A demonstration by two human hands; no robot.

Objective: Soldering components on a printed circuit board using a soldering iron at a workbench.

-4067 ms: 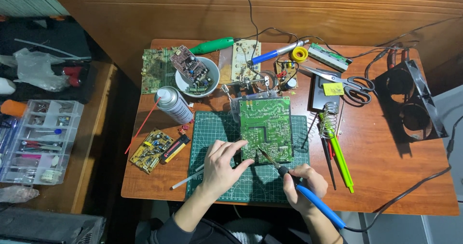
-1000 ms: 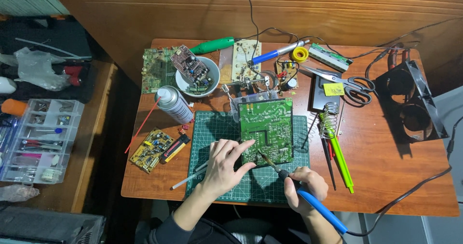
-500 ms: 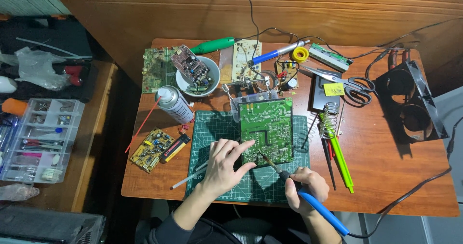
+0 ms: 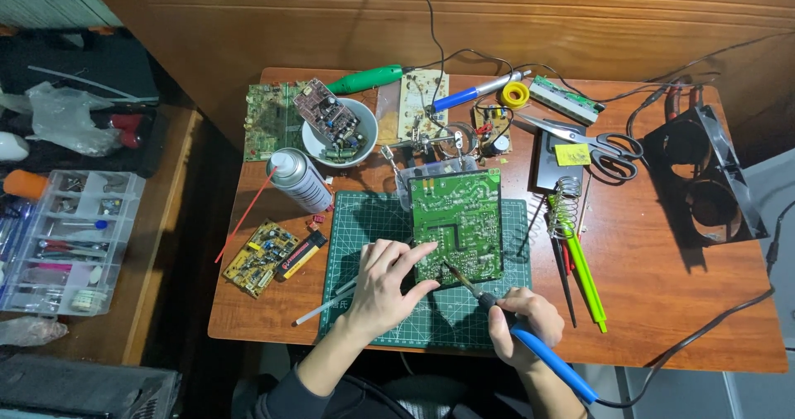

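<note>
**Soldering bench: crowded desk, board under both hands**

We note a crowded wooden desk (image 4: 662,303). Behind the work stand a white bowl (image 4: 312,142) holding a small circuit board, a spray can (image 4: 300,180) lying on its side with a red straw, a green-handled tool (image 4: 364,79), a blue-handled tool (image 4: 464,96) and a roll of yellow tape (image 4: 515,95). To the right lie scissors (image 4: 592,143), a coiled-wire iron stand (image 4: 563,206) and a green pen (image 4: 586,282) with dark probes beside it. A black fan frame (image 4: 704,179) sits at the far right edge. At the left, a yellow circuit board (image 4: 258,256) rests near the mat. None of these blocks the working area.

The green circuit board (image 4: 458,223) lies solder side up on the green cutting mat (image 4: 364,220), its upper end propped by a clip stand behind it. The left hand (image 4: 385,286) rests on the mat with fingers spread, fingertips pressing the board's near left corner. The right hand (image 4: 522,324) is closed around a blue-handled soldering iron (image 4: 530,340), its tip touching the board's lower edge area; its cable runs off to the right.

Left of the desk stands a lower wooden surface carrying a clear compartment box (image 4: 66,237) of small parts. Wood panelling backs the desk.
</note>
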